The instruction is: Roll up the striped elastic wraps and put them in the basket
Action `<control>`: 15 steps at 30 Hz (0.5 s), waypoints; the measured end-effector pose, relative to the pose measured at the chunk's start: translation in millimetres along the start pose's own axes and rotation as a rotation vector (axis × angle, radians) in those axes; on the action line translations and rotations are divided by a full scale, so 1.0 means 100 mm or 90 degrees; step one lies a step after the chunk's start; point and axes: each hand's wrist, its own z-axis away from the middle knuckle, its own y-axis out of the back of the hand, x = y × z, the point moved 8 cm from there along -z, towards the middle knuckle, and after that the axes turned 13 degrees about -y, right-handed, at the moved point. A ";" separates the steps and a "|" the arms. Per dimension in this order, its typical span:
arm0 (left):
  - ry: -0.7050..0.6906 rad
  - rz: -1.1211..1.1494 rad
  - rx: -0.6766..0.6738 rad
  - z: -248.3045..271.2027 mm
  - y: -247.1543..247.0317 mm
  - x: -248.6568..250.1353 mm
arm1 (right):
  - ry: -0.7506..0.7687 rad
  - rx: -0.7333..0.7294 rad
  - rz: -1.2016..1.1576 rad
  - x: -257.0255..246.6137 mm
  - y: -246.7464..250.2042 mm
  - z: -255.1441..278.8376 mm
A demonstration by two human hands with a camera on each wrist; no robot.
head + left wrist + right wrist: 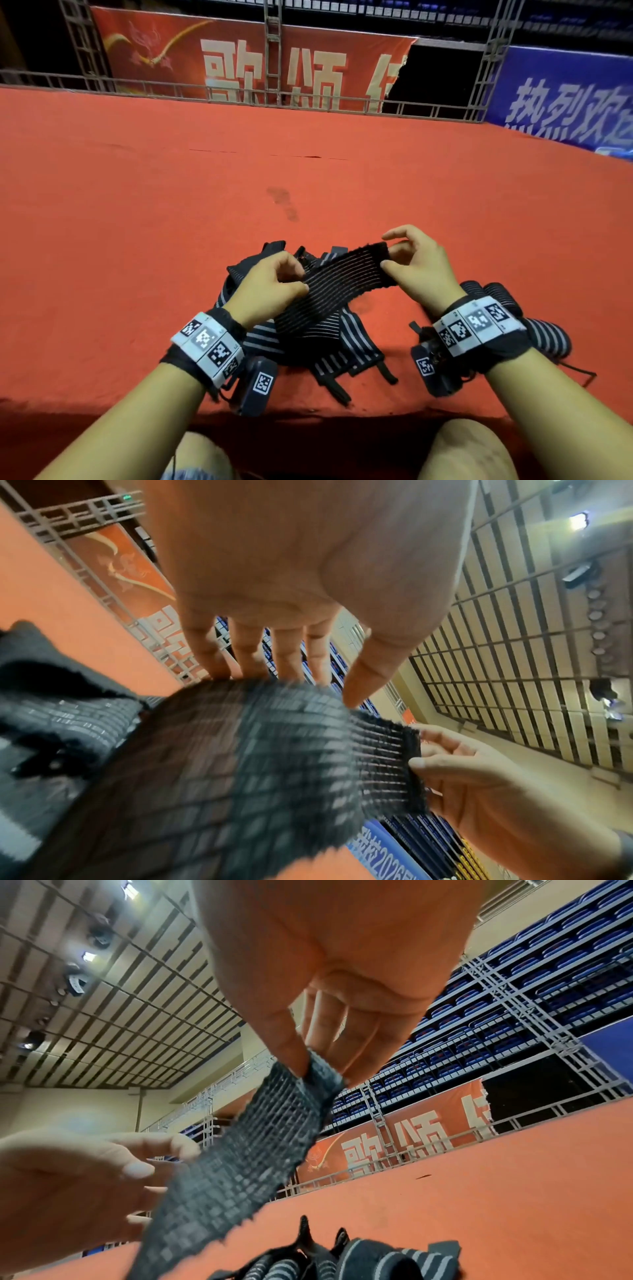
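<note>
Hands at work over a red carpeted stage floor: I hold one striped elastic wrap stretched in the air between both hands, above a loose pile of wraps lying on the floor in front of my knees. My right hand has its grip pinching the wrap's dark end band between thumb and fingers, plainly seen from the right wrist view. My left hand has its grip closed on the wrap further down its length, thumb on top and fingers curled beneath; from the left wrist the fingertips touch the cloth's far edge. The wrap's lower end trails down onto the pile. Two rolled wraps lie on the floor just beside my right wrist, partly hidden by the wristband. Behind the stage stand a red banner and a blue banner on metal trussing.
</note>
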 end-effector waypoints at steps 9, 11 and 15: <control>-0.155 0.034 0.031 -0.20 -0.32 0.55 | 0.096 -0.143 -0.099 -0.30 -0.18 0.13; -0.143 0.115 0.100 -0.21 -0.29 0.53 | 0.047 -0.125 -0.144 -0.21 -0.18 0.10; -0.125 0.195 0.126 -0.20 -0.29 0.50 | -0.073 -0.189 -0.268 -0.02 -0.32 0.17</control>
